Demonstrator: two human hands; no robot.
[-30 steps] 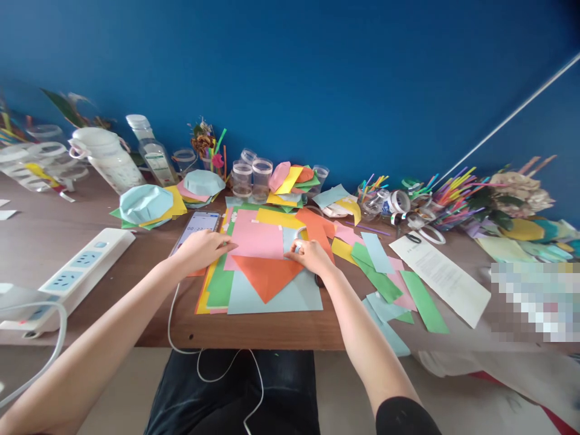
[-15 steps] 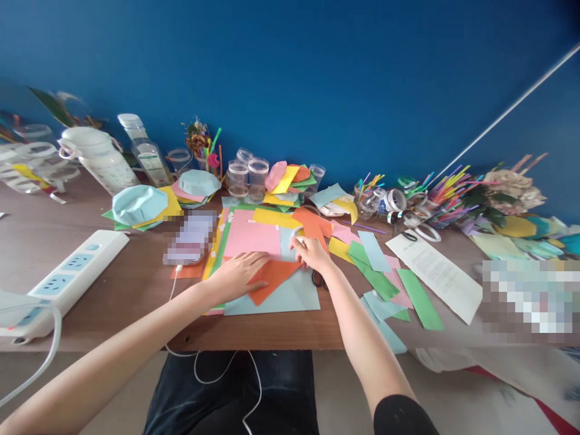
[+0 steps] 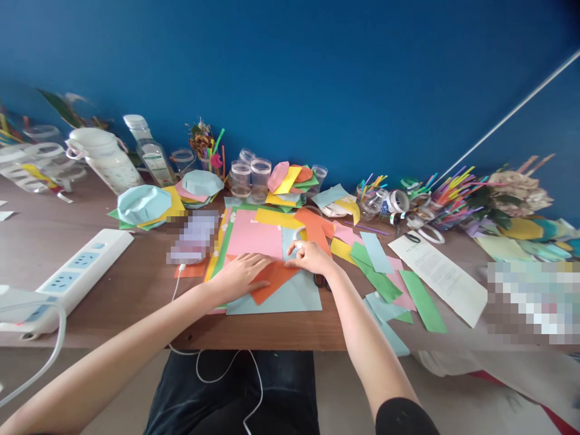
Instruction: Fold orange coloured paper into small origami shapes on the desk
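An orange sheet of paper [image 3: 276, 283], one corner pointing toward me, lies over a light blue sheet [image 3: 299, 296] and a pink sheet [image 3: 254, 235]. My left hand [image 3: 242, 275] rests flat on the orange paper's left part, fingers stretched out. At its upper right edge is my right hand [image 3: 312, 258], thumb and curled forefinger apart with a gap between them. The lower fingertip touches or nearly touches the orange edge. Just behind this hand a white ring, like a tape roll [image 3: 299, 232], shows in part. Black scissor handles [image 3: 321, 281] are partly hidden beside my right wrist.
Left of the papers lie a phone [image 3: 194, 237] on a white cable and a power strip [image 3: 72, 278]. Cut paper strips [image 3: 378, 278] and a printed sheet [image 3: 439, 275] spread to the right. Bottles, clear cups [image 3: 260, 180], paper shapes and straws [image 3: 455, 190] line the back.
My right hand's fingers have shifted slightly left along the orange paper's upper edge and spread apart. My left hand stays in place on the paper. The whole view has drifted slightly.
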